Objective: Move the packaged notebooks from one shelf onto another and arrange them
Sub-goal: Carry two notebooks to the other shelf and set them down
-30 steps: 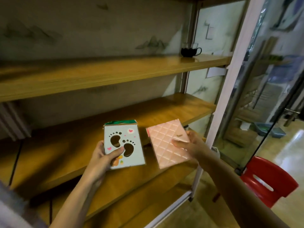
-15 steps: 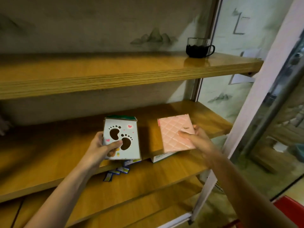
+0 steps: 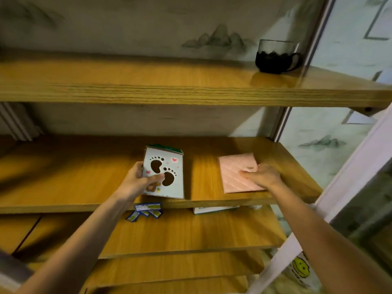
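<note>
My left hand [image 3: 139, 183] grips a pale notebook with brown footprint cut-outs [image 3: 164, 172], held tilted upright just above the middle shelf [image 3: 84, 164]. Its thumb lies across the cover. My right hand [image 3: 263, 176] holds a pink quilted notebook [image 3: 233, 175] by its right edge; the notebook lies almost flat on the right part of the same shelf. On the shelf below, more packaged notebooks show: a blue-and-white stack [image 3: 146, 211] and a white one [image 3: 214, 209], mostly hidden by the shelf edge.
A dark glass mug [image 3: 273, 57] stands at the right end of the top shelf [image 3: 169, 81]. A white frame post [image 3: 331, 196] runs along the right side. Lower shelves [image 3: 191, 234] continue downward.
Both hands moved up and forward onto the middle shelf. The pink notebook went from tilted in the air to lying nearly flat on the shelf; the footprint notebook stays upright in my left hand.
</note>
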The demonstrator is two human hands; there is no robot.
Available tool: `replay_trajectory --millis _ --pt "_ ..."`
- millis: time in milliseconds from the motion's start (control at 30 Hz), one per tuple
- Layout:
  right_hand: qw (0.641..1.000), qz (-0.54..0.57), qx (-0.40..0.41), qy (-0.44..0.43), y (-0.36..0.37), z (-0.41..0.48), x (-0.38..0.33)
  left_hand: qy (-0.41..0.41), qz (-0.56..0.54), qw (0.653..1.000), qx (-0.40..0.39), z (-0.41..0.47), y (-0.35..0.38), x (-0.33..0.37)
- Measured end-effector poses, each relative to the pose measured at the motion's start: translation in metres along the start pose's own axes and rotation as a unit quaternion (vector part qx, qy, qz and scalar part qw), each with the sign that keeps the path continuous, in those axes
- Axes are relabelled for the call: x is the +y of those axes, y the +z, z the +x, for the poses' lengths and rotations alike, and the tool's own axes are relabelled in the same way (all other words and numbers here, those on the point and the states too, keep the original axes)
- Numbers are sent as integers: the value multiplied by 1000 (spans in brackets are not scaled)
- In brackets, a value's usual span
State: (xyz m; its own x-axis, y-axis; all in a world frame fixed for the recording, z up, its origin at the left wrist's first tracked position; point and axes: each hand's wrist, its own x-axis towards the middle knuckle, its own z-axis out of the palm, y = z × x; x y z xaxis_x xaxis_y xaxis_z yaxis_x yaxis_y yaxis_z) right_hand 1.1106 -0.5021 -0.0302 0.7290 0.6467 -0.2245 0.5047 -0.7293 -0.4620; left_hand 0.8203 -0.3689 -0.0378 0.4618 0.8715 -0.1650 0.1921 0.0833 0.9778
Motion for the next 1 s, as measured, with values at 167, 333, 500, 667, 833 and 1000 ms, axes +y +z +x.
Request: replay_trajectory --millis 167,333,500,667,833,1000 --pt "972 -216 58 -66 -8 -9 -4 -12 13 1000 25 5 6 1" --pt "954 -236 -21 -185 -29 -35 -18 -22 22 999 41 17 4 3" --pt "928 -257 -73 -258 -36 -66 -35 -41 79 995 49 27 1 3" --pt "910 -272 -76 -304 -30 -78 -53 -65 442 887 120 28 -2 1" --pt "892 -258 -70 -363 -15 -82 -79 85 646 737 180 0 -11 7" --pt "856 -263 -75 -439 14 -98 -131 121 674 698 208 -47 -58 1"
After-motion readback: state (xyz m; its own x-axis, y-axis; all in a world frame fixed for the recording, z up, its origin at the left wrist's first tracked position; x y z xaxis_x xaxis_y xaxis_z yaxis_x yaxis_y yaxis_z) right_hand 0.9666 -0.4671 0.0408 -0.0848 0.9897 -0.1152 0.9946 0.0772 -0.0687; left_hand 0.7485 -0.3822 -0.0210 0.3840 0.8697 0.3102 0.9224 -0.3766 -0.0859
